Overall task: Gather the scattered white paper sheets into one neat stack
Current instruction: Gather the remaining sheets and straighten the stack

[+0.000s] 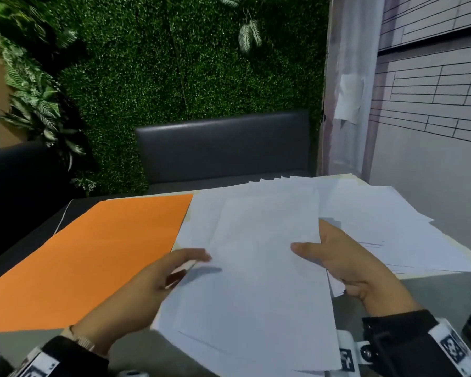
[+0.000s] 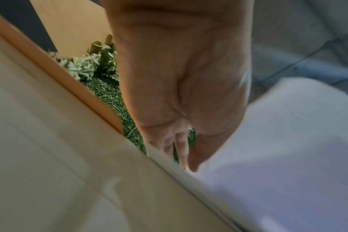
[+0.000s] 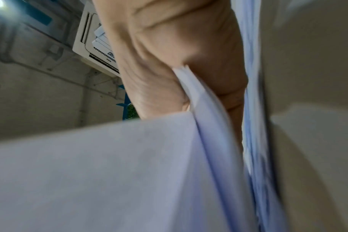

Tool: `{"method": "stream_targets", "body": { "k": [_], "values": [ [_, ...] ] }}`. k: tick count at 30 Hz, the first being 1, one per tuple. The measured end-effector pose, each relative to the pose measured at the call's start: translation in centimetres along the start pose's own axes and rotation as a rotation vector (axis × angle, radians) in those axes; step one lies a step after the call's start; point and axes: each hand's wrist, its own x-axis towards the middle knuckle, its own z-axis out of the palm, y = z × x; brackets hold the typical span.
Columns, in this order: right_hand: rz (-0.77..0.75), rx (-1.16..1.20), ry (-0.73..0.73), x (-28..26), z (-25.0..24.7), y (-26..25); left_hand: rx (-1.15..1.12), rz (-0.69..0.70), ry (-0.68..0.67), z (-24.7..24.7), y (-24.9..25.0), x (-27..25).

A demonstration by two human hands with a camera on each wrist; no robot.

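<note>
A bundle of sheets [image 1: 253, 268] is seen nearest, at about 6 o'clock in the head view, its near end overhanging the edge of the grey surface [image 1: 430, 292]. The bundle is gripped at its right edge by the right hand [image 1: 348, 265], at 4 o'clock: the thumb is laid on top and the fingers are tucked beneath. In the right wrist view the paper edge is seen wedged between thumb and palm. The left hand [image 1: 147, 284], at 7 o'clock, is held at the bundle's left edge with its fingers [image 1: 199, 257] extended loosely over the paper; whether anything is pinched cannot be told, the left wrist view being blurred. An orange sheet [image 1: 98, 251] is spread flat at 9 to 10 o'clock, its right edge tucked under the bundle. More white sheets [image 1: 378, 221] are fanned untidily at 2 o'clock, beyond the right hand. Farther off, at 12 o'clock, a dark seat [image 1: 223, 142] is set against a green hedge wall [image 1: 188, 63].
</note>
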Motion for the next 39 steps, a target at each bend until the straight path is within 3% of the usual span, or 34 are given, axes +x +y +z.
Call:
{"method": "stream_targets", "body": {
  "k": [2,4,7,10,13,15,17,22,28,31,33,36,39],
  "values": [
    [-0.058,-0.032,0.031,-0.3,-0.3,-0.6,-0.178,-0.002,0.255,-0.8,-1.5,-1.8],
    [-0.141,0.021,-0.002,-1.3,-0.2,-1.9,-0.395,-0.101,0.315,-1.5,-1.0,-1.9],
    [-0.244,0.128,-0.079,-2.9,-0.4,-3.5,-0.661,-0.176,0.087,-1.6,1.8,-2.2],
    [-0.264,0.134,-0.086,-3.1,-0.2,-3.9,-0.751,-0.063,-0.034,-0.9,4.1,-3.3],
    [-0.198,0.193,-0.020,-2.5,0.1,-3.7,-0.712,-0.007,0.020,-0.1,5.7,-2.4],
    [-0.175,0.186,0.013,-2.1,0.1,-3.3,-0.719,0.036,0.222,0.3,6.5,-1.9],
    [-0.156,0.166,0.007,-2.0,0.4,-3.0,-0.703,0.103,0.337,0.5,7.0,-1.5],
    [-0.132,0.068,0.020,-2.0,0.9,-3.1,-0.795,0.194,0.356,-0.3,8.3,-2.1],
    [0.002,0.150,-0.008,-2.5,1.6,-2.9,-0.308,0.404,0.408,-0.6,10.6,-3.0],
    [0.048,0.252,-0.034,-3.2,1.9,-3.1,-0.283,0.347,0.417,-1.2,10.8,-3.2],
    [0.046,0.267,-0.037,-3.4,2.1,-3.1,-0.403,0.223,0.435,-1.1,10.7,-3.2],
    [0.024,0.155,-0.026,-3.3,2.8,-2.9,-0.570,-0.044,0.366,-0.4,10.3,-3.4],
    [-0.045,0.076,0.039,-3.2,3.5,-3.0,-0.651,-0.123,0.425,0.6,9.3,-4.1]
  ]
}}
